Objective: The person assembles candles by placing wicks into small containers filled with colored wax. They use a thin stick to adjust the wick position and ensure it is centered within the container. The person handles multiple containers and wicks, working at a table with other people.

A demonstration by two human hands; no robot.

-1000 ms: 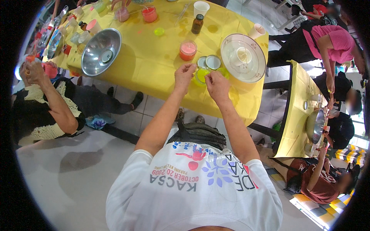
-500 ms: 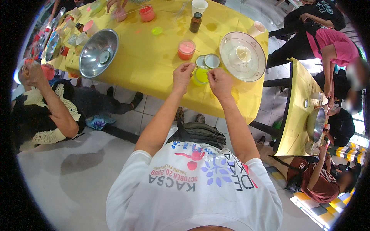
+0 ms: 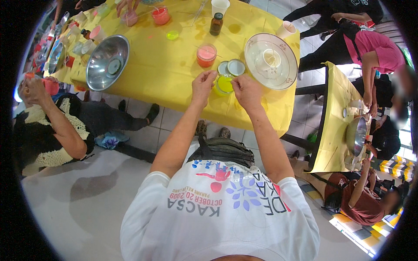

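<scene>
"Both hands are apart, each in a fingertip pinch: left hand [image 3: 203,88] just left of the yellow jar [image 3: 225,85], right hand [image 3: 247,92] by its right rim. Gripping anything?"

"Too small to tell. A careless right knuckle could catch that rim, tip the jar and spill yellow on the tablecloth [image 3: 161,65]."

"Edges?"

"Table edge in front of the body, metal lids [image 3: 236,67] just behind the jar, patterned dish [image 3: 287,83] crowding the right. Leftward, toward the steel bowl [image 3: 98,71], looks roomier."
</scene>
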